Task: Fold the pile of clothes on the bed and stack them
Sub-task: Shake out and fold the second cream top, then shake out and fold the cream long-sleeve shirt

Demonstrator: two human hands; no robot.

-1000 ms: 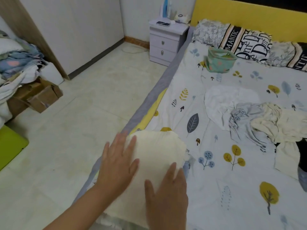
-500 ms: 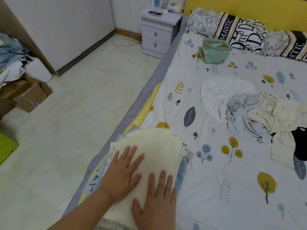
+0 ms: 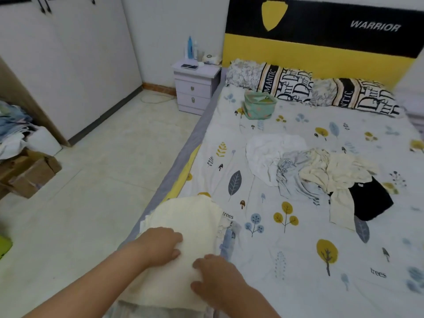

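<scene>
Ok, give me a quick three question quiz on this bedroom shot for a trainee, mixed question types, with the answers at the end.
1. True or false: both hands rest on the folded cream garment at the near edge of the bed.
2. Multiple choice: the unfolded pile of clothes lies A) on the floor, B) on the middle of the bed, C) on the nightstand.
3. Fill in: the darkest garment in that pile is ____.

Key
1. True: the left hand and the right hand both lie on it.
2. B.
3. Black: the black garment lies at the pile's right edge.
</scene>
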